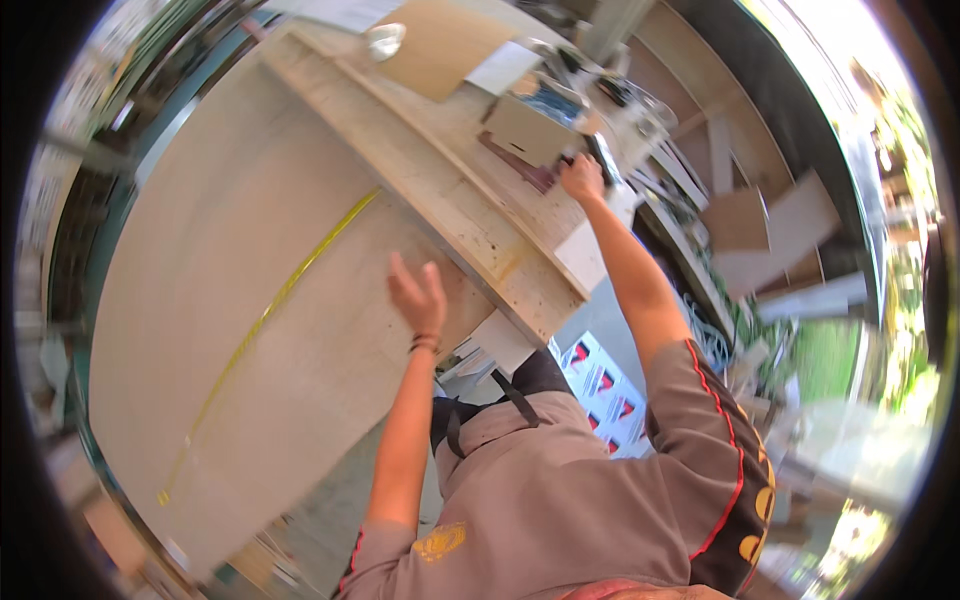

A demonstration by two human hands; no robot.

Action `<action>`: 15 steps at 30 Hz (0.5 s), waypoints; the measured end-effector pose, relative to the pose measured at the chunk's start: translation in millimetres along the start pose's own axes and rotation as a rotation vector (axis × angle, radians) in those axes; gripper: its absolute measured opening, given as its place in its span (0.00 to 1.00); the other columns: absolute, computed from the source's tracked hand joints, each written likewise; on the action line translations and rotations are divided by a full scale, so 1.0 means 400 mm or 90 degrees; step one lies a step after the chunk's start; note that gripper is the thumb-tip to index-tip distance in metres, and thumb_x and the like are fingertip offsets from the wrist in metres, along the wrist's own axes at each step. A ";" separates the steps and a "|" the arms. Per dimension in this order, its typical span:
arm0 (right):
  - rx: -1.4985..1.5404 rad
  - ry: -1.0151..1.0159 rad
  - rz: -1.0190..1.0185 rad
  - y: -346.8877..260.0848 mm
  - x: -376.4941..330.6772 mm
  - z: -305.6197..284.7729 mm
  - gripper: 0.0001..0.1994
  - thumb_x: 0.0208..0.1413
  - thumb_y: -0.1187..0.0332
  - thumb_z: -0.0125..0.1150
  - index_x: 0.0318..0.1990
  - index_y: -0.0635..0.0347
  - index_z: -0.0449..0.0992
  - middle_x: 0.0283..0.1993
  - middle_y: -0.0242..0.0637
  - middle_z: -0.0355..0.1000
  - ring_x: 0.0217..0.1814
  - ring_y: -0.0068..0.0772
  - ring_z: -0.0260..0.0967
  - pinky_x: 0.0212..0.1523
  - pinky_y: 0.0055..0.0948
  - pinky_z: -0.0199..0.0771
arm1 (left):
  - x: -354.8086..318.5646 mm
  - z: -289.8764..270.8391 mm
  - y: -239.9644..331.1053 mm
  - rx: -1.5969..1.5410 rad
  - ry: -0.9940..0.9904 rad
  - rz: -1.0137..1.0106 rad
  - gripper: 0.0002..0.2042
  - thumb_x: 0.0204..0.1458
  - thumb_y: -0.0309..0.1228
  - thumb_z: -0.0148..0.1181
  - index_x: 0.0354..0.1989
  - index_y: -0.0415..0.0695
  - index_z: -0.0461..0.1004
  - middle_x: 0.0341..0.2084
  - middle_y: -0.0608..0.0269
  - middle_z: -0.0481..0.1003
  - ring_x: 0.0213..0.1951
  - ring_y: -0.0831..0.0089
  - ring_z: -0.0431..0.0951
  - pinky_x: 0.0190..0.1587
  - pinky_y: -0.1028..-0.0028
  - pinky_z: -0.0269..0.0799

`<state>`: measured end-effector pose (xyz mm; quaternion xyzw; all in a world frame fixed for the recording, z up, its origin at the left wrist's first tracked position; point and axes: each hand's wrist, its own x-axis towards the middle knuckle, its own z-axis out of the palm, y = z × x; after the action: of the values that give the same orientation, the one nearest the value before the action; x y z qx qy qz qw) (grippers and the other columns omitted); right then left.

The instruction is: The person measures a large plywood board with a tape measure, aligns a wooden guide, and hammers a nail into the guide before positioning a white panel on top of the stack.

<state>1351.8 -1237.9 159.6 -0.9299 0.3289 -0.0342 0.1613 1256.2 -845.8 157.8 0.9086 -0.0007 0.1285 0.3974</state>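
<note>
Head view: left hand (418, 300) spread, empty; right hand (582, 180) curled by box (525, 130), grasp unclear; plank (420, 180) between.

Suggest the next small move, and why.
I'd probably close the right hand securely on the small dark item beside the cardboard box: the hand is right at it, but blur hides whether it's held. The left hand is open and seems empty above the pale board.

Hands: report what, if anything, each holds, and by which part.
Left hand: nothing, fingers spread. Right hand: beside the box; blur hides whether anything is held, or where.
</note>
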 end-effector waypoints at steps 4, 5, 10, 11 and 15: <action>-0.033 0.015 -0.148 0.032 0.066 0.013 0.24 0.48 0.60 0.62 0.54 0.57 0.78 0.59 0.55 0.68 0.62 0.59 0.64 0.61 0.49 0.69 | 0.014 0.190 0.139 0.059 0.010 -0.110 0.33 0.63 0.47 0.49 0.72 0.40 0.53 0.63 0.44 0.65 0.64 0.48 0.62 0.67 0.51 0.51; -0.025 -0.047 -0.158 0.014 0.065 -0.010 0.23 0.49 0.61 0.61 0.53 0.59 0.77 0.58 0.54 0.69 0.62 0.59 0.64 0.61 0.49 0.68 | 0.015 0.215 0.147 0.129 0.033 -0.135 0.33 0.64 0.47 0.48 0.72 0.42 0.52 0.62 0.46 0.65 0.64 0.50 0.62 0.67 0.51 0.51; 0.084 0.000 -0.264 0.021 0.109 0.003 0.19 0.50 0.61 0.59 0.45 0.67 0.77 0.53 0.59 0.71 0.59 0.60 0.67 0.58 0.51 0.68 | 0.025 0.239 0.159 0.212 0.053 -0.165 0.33 0.64 0.47 0.46 0.74 0.48 0.49 0.60 0.52 0.65 0.63 0.53 0.62 0.66 0.52 0.50; 0.118 -0.051 -0.257 0.026 0.112 0.006 0.19 0.50 0.61 0.59 0.44 0.68 0.77 0.49 0.59 0.72 0.55 0.60 0.69 0.55 0.51 0.69 | 0.032 0.241 0.161 0.218 0.057 -0.160 0.33 0.64 0.47 0.47 0.74 0.48 0.50 0.59 0.53 0.66 0.61 0.54 0.62 0.66 0.52 0.51; 0.298 -0.220 -0.192 0.037 0.141 0.017 0.15 0.58 0.60 0.59 0.37 0.66 0.75 0.27 0.40 0.71 0.29 0.39 0.71 0.28 0.35 0.69 | 0.038 0.257 0.167 0.292 0.103 -0.114 0.31 0.63 0.44 0.48 0.73 0.47 0.53 0.53 0.55 0.68 0.55 0.56 0.66 0.63 0.54 0.55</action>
<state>1388.4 -1282.0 146.2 -0.8979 0.1384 0.0261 0.4170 1288.0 -964.2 142.4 0.9583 0.1403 0.1618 0.1892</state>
